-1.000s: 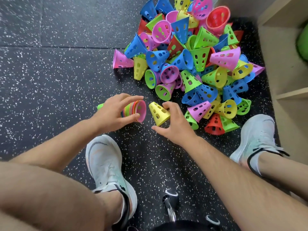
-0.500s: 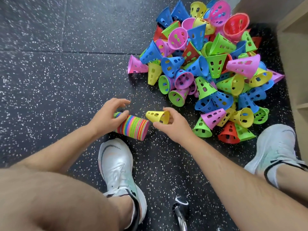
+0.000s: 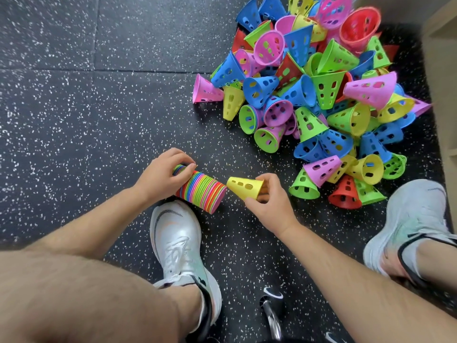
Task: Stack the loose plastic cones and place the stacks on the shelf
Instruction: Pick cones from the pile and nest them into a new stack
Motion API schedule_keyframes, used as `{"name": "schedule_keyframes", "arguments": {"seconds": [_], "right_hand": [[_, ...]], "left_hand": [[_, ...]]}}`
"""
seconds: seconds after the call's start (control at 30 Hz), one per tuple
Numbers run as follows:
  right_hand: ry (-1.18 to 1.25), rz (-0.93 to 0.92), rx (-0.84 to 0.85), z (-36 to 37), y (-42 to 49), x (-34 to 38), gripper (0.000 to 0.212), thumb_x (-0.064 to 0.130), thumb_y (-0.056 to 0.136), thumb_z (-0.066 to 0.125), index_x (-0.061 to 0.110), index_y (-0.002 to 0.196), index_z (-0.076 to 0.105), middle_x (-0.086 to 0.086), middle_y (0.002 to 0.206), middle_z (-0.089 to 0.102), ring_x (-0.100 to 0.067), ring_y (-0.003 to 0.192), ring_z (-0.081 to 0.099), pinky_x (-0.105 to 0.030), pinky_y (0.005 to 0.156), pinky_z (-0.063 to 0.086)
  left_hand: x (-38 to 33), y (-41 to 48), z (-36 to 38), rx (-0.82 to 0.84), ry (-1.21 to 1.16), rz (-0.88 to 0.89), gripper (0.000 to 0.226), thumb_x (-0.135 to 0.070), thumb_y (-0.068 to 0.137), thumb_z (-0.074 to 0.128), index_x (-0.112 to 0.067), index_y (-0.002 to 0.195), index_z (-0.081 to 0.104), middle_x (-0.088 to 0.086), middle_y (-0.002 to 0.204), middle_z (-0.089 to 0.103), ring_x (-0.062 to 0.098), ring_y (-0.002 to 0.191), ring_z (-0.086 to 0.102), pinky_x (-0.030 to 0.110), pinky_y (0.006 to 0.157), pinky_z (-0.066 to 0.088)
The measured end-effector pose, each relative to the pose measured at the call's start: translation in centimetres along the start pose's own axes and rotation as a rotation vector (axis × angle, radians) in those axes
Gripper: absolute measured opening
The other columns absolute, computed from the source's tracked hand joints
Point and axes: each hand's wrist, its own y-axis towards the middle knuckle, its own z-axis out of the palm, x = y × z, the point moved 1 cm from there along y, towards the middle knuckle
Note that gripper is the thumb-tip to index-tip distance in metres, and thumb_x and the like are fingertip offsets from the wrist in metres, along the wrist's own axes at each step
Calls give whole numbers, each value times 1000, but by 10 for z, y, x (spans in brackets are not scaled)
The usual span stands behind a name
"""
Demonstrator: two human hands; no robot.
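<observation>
Head view. Left hand (image 3: 160, 179) has its fingers curled over the narrow end of the multicoloured stack of nested plastic cones (image 3: 202, 190), which lies on its side low over the black speckled rubber floor (image 3: 99, 120), just ahead of the white left shoe (image 3: 178, 241). Right hand (image 3: 269, 206) pinches the wide end of a single yellow perforated plastic cone (image 3: 243, 185), tip aimed at the stack's open mouth and just beside its rim. I cannot tell whether they touch.

Risks, as I judge them:
- Yellow cone looks slightly off the stack's axis, so the tip could catch the rim instead of sliding in.
- Stack is gripped at one end only. A firm push could drive it out of the left hand or loosen the nested cones.
- Perforations may snag on entry.

Containers:
- Big heap of loose coloured plastic cones (image 3: 321, 95) lies on the floor to the right, well apart from the stack. Much left to do.
- Pale wooden shelf (image 3: 440, 70): only an edge shows at far right, contents not visible.
</observation>
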Motion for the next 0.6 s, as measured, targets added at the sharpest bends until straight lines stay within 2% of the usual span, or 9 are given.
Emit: {"name": "schedule_keyframes", "arguments": {"seconds": [0.13, 0.2, 0.27, 0.33, 0.4, 0.47, 0.53, 0.6], "right_hand": [[-32, -20, 33, -1, -3, -6, 50, 33, 70, 71, 38, 113, 46, 6, 105, 65, -13, 89, 67, -42, 83, 59], [-30, -16, 103, 3, -1, -5, 55, 28, 77, 75, 38, 124, 47, 9, 115, 63, -7, 97, 66, -35, 89, 58], [22, -6, 197, 11, 2, 2, 70, 30, 81, 79, 37, 141, 43, 13, 130, 55, -3, 110, 62, -25, 97, 53], [100, 2, 262, 21, 8, 9, 88, 33, 81, 82, 32, 152, 32, 17, 139, 46, -2, 122, 55, -22, 103, 47], [176, 9, 294, 30, 13, 15, 94, 28, 82, 83, 25, 156, 26, 13, 145, 42, -2, 128, 48, -19, 104, 44], [233, 7, 303, 37, 17, 19, 93, 23, 82, 82, 20, 156, 26, 5, 152, 41, -4, 130, 48, -19, 105, 44], [272, 6, 305, 45, 21, 22, 89, 20, 82, 83, 18, 154, 31, -3, 151, 46, -8, 127, 55, -23, 104, 48], [302, 5, 310, 52, 24, 27, 85, 15, 81, 84, 17, 151, 37, -7, 144, 52, -10, 121, 61, -24, 102, 50]], "left_hand": [[-4, 1, 0, -33, -29, -16, 17, -40, 103, 54, -30, 101, 68, -10, 109, 61, 8, 104, 57, 37, 91, 50], [-6, 2, 0, -50, -34, -31, 20, -41, 103, 53, -28, 101, 68, -10, 107, 61, 8, 103, 57, 33, 90, 49], [-5, 2, 1, -42, -38, -43, 27, -49, 102, 51, -28, 100, 68, -10, 106, 61, 10, 104, 57, 31, 88, 46], [-5, 1, 1, -9, -36, -36, 42, -66, 97, 47, -30, 102, 68, -12, 107, 61, 10, 106, 57, 35, 92, 48], [-2, -1, -2, 54, -15, 1, 63, -84, 85, 46, -30, 111, 66, -12, 113, 60, 10, 111, 55, 42, 102, 46], [3, -6, -8, 184, 43, 49, 84, -91, 68, 59, -32, 128, 57, -14, 125, 54, 9, 121, 48, 41, 110, 39], [10, -12, -12, 294, 114, 86, 103, -83, 57, 75, -35, 143, 44, -14, 134, 46, 9, 127, 41, 37, 111, 35], [13, -16, -11, 294, 82, 94, 103, -61, 60, 88, -32, 146, 40, -11, 136, 46, 11, 128, 40, 37, 112, 37]]}}
